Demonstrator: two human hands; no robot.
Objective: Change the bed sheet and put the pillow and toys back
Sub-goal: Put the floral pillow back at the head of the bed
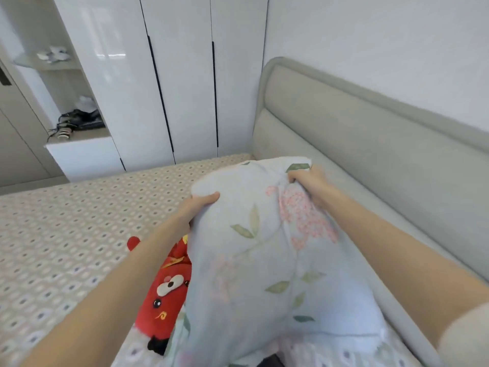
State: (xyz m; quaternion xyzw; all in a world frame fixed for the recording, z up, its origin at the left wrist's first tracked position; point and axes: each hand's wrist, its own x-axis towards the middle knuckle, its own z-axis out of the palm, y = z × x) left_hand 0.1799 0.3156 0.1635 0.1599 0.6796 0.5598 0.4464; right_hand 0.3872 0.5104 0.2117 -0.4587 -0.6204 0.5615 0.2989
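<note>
Both hands are gripping the floral pillow (pixel 264 247): left hand (pixel 197 207), right hand (pixel 308 182). A red plush toy (pixel 166 292) is lying beside it on the patterned sheet (pixel 66 234), near the grey headboard (pixel 357 133).

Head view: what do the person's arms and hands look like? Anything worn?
Both forearms are bare. The left hand and right hand show no gloves, rings or watch. A pale, off-white sleeve covers the right upper arm at the lower right corner; no sleeve shows on the left arm.
</note>
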